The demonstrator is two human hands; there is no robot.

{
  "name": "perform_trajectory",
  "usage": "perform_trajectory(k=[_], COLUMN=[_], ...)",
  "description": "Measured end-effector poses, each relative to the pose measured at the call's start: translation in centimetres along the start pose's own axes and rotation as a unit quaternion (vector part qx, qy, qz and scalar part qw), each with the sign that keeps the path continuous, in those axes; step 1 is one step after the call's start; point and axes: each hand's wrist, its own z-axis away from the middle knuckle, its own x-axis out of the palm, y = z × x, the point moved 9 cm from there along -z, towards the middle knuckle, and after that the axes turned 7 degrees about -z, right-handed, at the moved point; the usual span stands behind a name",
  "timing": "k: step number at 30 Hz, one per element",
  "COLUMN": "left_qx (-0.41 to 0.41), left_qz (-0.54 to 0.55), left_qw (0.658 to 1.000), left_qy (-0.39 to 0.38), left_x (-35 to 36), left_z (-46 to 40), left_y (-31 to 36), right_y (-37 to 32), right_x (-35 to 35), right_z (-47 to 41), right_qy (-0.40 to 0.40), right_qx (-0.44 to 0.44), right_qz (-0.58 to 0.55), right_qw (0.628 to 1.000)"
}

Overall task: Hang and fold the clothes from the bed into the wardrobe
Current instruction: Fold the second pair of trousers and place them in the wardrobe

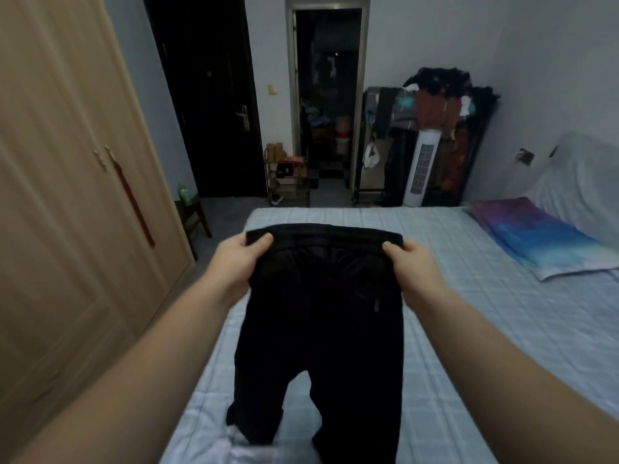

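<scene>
A pair of black trousers (321, 316) hangs by its waistband over the bed (469, 296), legs dangling toward the near edge. My left hand (239, 262) grips the waistband's left end, and my right hand (413, 267) grips its right end, stretching the band flat between them. The beige wardrobe (67, 195) stands on the left with both doors closed.
A colourful pillow (542, 239) lies at the bed's right side beside a covered headboard. Beyond the bed are a small stool with a green bottle (192, 209), a shoe rack (288, 179), a white tower fan (420, 169), a loaded clothes rack (445, 128) and a dark doorway.
</scene>
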Motion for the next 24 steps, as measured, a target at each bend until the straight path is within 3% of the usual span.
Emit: perform_trajectory(k=[6,15,20,22,24], left_qx=[0.058,0.042,0.083,0.105,0.14], left_qz=[-0.04,-0.056,-0.083,-0.133,-0.15], left_qw=[0.997,0.997,0.99,0.983,0.978], left_qy=[-0.012,-0.009,-0.072,-0.069,-0.045], left_x=[5.7,8.0,8.5,8.2,7.5], left_z=[4.1,5.3,6.2,6.2,5.9], left_y=[-6.2,-12.1,-12.8,-12.5,-11.6], right_y=[5.2,9.9,11.4,12.0,11.6], right_x=[3.8,5.2,6.5,6.2,5.2], right_z=[6.8,10.6,12.0,11.7,10.6], right_qy=[-0.045,-0.112,-0.236,-0.256,-0.239], right_qx=[-0.054,0.001,0.09,0.119,0.115], right_qz=[-0.064,-0.076,-0.229,-0.218,-0.159], right_qw=[0.995,0.991,0.94,0.934,0.951])
